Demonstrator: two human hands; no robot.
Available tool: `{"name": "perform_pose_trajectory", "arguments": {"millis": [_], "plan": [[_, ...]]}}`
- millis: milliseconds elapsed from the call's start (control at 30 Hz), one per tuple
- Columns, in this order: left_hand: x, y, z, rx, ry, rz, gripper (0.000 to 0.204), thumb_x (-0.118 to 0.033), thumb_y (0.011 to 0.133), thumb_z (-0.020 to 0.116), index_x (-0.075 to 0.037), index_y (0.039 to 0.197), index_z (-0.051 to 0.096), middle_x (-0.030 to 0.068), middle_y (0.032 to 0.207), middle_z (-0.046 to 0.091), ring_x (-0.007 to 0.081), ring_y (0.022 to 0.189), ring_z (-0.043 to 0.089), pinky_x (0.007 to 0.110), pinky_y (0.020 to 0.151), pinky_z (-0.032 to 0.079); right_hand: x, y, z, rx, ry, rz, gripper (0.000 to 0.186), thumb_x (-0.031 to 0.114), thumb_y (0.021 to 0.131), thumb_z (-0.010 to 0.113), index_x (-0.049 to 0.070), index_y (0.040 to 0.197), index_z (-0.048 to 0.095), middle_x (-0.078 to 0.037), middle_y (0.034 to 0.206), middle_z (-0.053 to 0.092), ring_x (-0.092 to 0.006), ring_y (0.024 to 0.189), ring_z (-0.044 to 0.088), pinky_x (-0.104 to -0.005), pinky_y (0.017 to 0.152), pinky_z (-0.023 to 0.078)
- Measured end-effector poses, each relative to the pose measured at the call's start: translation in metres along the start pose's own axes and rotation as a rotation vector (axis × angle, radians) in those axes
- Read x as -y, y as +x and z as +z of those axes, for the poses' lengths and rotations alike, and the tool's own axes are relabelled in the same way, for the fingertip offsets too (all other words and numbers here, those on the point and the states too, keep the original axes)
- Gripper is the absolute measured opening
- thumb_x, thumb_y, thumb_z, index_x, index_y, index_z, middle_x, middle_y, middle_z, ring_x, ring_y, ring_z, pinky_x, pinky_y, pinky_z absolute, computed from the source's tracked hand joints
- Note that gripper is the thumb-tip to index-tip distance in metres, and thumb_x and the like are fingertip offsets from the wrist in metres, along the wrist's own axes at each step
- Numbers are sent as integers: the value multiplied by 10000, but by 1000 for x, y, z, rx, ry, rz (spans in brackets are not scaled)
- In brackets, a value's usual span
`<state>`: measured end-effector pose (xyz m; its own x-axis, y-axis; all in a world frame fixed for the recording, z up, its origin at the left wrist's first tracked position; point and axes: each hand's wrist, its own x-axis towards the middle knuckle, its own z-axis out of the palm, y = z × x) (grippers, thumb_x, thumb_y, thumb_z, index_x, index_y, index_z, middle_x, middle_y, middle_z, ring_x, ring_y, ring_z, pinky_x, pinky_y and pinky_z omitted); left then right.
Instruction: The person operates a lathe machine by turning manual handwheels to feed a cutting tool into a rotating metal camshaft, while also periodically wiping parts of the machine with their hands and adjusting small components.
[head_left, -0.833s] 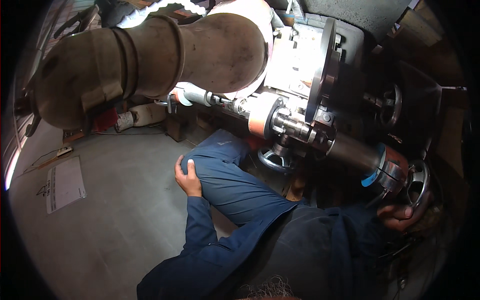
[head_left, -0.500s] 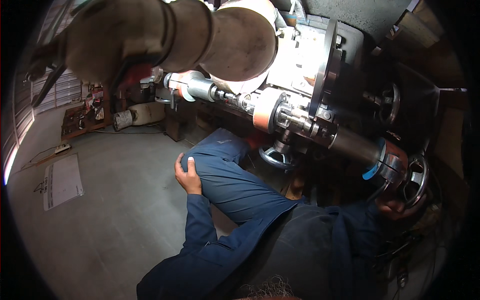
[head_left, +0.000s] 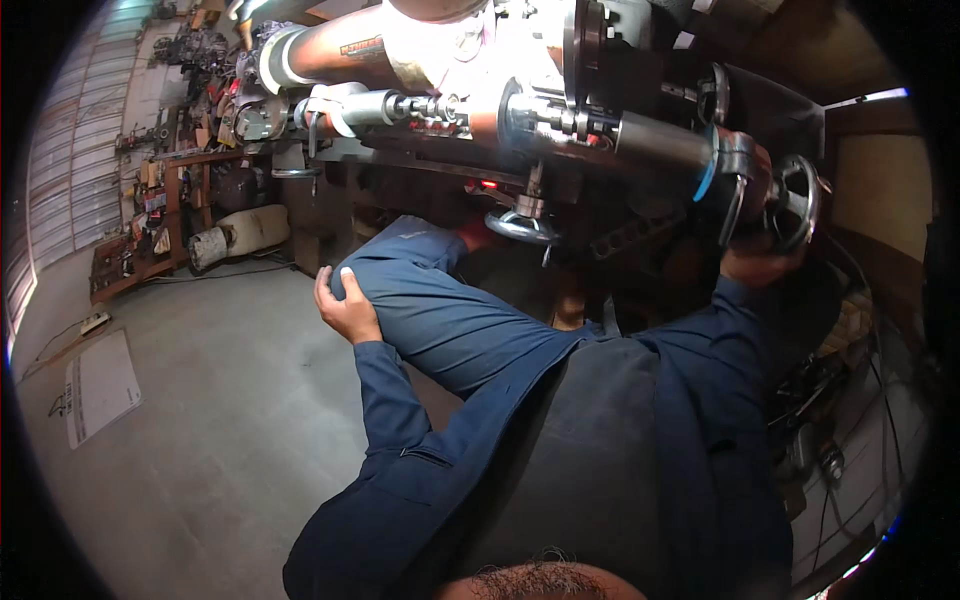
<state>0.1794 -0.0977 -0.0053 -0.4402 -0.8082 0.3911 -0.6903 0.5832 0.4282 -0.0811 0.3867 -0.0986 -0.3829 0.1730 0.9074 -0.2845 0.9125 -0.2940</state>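
Observation:
My left hand [head_left: 350,308] rests on my bent left knee [head_left: 385,265], thumb and fingers apart, holding nothing. On the right, my right hand [head_left: 762,264] is closed at the lower rim of a shiny metal handwheel [head_left: 810,208]. This handwheel sits at the right end of a lathe-like machine, beside a grey cylinder [head_left: 665,142] with a blue ring. A metal lever [head_left: 735,208] hangs down just above that hand. Along the machine, a bright spindle assembly [head_left: 560,118] runs below a large dark disc [head_left: 580,50]. Part of my right fingers is hidden in shadow.
Another handwheel [head_left: 520,228] juts out below the machine, near my legs. To the left stand a cluttered wooden shelf [head_left: 170,215] and a pale cylindrical container [head_left: 240,235]. A white board [head_left: 103,388] lies on the floor. Cables [head_left: 880,390] hang at the right.
The view has shifted, so the machine sits higher in the picture. A large brown rounded thing at upper left has mostly left view. Both hands keep their places on knee and handwheel.

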Motion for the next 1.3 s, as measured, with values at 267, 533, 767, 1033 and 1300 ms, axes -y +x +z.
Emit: {"name": "perform_pose_trajectory", "arguments": {"millis": [267, 533, 767, 1033, 1300], "plan": [[-107, -29, -41, 552, -1165, 31, 373, -229, 869, 635, 32, 1128, 576, 129, 960, 650, 241, 883, 604, 405, 867, 474, -2, 25, -55, 636, 39, 332, 519, 327, 971, 567, -41, 1312, 434, -285, 1119, 607, -421, 1059, 620, -459, 852, 510], [-254, -51, -137, 1642, -2124, 737, 487, -509, 949, 553, -68, 1155, 571, 122, 739, 623, 234, 583, 590, 353, 563, 463, -56, 26, -133, 688, -54, 294, 466, 281, 931, 619, 2, 1294, 532, -220, 1211, 597, -383, 1128, 588, -444, 940, 476], [-277, -96, -177, 1392, -2505, 625, 638, -485, 871, 664, 93, 1134, 600, 144, 631, 661, 160, 388, 568, 225, 329, 308, -40, 28, -137, 796, -63, 216, 460, 257, 903, 649, 34, 1294, 557, -218, 1240, 601, -388, 1076, 613, -440, 936, 483], [-244, -72, -107, 1280, -2090, 582, 444, -375, 852, 731, 7, 1028, 588, 83, 792, 620, 191, 609, 570, 303, 570, 460, -7, 89, -111, 712, 85, 229, 457, 275, 930, 630, 9, 1294, 555, -216, 1225, 615, -358, 1103, 614, -417, 952, 476], [-51, -87, 140, 1082, -1106, -883, 513, -577, 890, 599, -111, 1105, 586, 26, 958, 582, 165, 862, 563, 308, 752, 468, 19, 157, -35, 663, 175, 49, 492, 360, 972, 549, 0, 1307, 540, -245, 1233, 604, -399, 1134, 590, -443, 962, 457]]}}
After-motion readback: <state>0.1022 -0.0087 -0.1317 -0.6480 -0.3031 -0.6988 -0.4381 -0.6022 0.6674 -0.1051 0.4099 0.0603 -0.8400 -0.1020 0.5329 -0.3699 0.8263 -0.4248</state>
